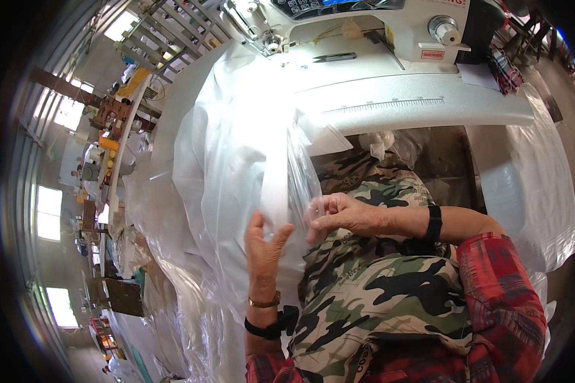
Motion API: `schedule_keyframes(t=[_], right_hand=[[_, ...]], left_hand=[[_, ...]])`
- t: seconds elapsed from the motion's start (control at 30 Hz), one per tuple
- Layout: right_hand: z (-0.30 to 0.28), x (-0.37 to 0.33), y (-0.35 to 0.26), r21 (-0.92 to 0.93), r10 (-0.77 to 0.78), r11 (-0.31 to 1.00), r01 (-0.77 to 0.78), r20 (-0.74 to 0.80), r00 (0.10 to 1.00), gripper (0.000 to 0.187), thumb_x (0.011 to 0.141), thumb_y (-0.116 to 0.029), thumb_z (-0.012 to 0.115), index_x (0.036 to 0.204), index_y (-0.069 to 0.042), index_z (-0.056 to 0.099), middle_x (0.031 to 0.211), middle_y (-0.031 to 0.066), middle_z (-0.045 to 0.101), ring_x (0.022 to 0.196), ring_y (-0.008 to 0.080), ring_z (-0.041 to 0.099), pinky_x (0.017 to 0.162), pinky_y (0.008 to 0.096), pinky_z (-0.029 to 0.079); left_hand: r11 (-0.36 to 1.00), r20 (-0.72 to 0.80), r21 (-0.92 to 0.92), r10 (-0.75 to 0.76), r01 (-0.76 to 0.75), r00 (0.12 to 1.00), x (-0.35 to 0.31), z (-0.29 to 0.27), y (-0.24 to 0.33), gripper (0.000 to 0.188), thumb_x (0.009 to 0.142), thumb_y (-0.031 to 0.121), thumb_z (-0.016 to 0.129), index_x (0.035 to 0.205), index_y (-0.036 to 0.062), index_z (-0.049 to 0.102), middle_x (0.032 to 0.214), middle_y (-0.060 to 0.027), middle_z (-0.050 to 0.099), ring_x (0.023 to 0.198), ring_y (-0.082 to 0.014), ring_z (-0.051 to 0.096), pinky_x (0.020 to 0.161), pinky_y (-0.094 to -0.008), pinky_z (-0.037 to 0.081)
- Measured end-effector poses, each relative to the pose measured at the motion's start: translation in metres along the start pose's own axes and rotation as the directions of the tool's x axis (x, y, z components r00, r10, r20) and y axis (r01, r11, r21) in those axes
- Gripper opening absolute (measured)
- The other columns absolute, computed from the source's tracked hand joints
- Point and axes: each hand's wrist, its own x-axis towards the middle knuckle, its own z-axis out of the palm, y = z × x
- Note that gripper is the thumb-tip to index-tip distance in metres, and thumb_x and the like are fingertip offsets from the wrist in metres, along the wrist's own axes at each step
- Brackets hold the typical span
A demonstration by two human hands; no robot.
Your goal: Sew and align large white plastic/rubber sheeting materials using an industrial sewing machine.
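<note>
A large translucent plastic sheet (214, 159) hangs from the sewing machine's bed over its near edge. A white strip (275, 185) runs down it from the brightly lit area by the needle. My left hand (265, 249) is at the strip's lower end, its thumb spread away from the fingers; the strip passes between or behind them. Just to the right, my right hand (342, 214) pinches the clear folded edge of the sheet between thumb and fingers. The white sewing machine (421, 29) stands beyond both hands, and glare hides the sheet near its needle.
A black thread snipper (335, 57) lies on the machine bed, behind a printed ruler scale (390, 102). More clear plastic (524, 185) drapes off the table at the right. Camouflage cloth (383, 293) covers my lap. A cluttered bench (128, 121) stands at the far left.
</note>
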Motion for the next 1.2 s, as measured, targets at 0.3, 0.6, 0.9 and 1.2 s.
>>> schedule_keyframes(t=[0.3,0.6,0.9,1.2], right_hand=[[0.014,-0.004,0.004,-0.053,0.134,0.988,-0.148,-0.212,0.968,0.021,0.092,-0.011,0.062,0.106,0.002,0.057,0.091,0.0096,0.068,0.082,0.0173,0.07,0.071,0.026,0.056],[0.044,-0.029,-0.013,-0.34,-0.039,0.94,-0.042,-0.227,0.973,0.014,0.093,-0.01,0.058,0.09,0.004,0.059,0.077,0.0065,0.066,0.072,0.0125,0.066,0.067,0.0252,0.052],[0.066,0.001,-0.031,-0.878,-0.298,0.386,0.284,0.173,0.939,0.019,0.088,-0.021,0.062,0.087,-0.003,0.057,0.066,0.0129,0.063,0.062,0.0292,0.064,0.058,0.038,0.05],[0.074,0.01,-0.017,-0.946,-0.123,0.142,0.293,0.277,0.953,0.018,0.085,-0.021,0.06,0.081,-0.004,0.055,0.059,0.0156,0.057,0.059,0.0366,0.062,0.057,0.045,0.049]], left_hand=[[0.978,0.081,-0.09,-0.183,0.19,0.98,0.003,-0.009,-0.016,0.027,0.079,-0.001,0.066,0.105,0.0008,0.059,0.099,-0.0034,0.061,0.087,-0.0091,0.055,0.079,-0.0253,0.048],[0.937,-0.033,0.339,0.101,-0.083,0.994,0.014,-0.02,-0.039,0.023,0.077,0.007,0.066,0.094,-0.0016,0.054,0.083,-0.0111,0.062,0.074,-0.0172,0.058,0.069,-0.0306,0.047],[0.809,-0.013,0.486,0.386,-0.331,0.922,-0.012,0.004,-0.023,0.012,0.089,0.01,0.066,0.092,0.0,0.058,0.068,-0.0124,0.057,0.056,-0.0245,0.055,0.054,-0.032,0.042],[0.998,0.148,-0.038,-0.04,0.046,0.988,-0.014,-0.005,-0.021,0.01,0.096,0.008,0.058,0.095,-0.0016,0.06,0.08,0.004,0.058,0.069,-0.0007,0.046,0.059,-0.0171,0.037]])
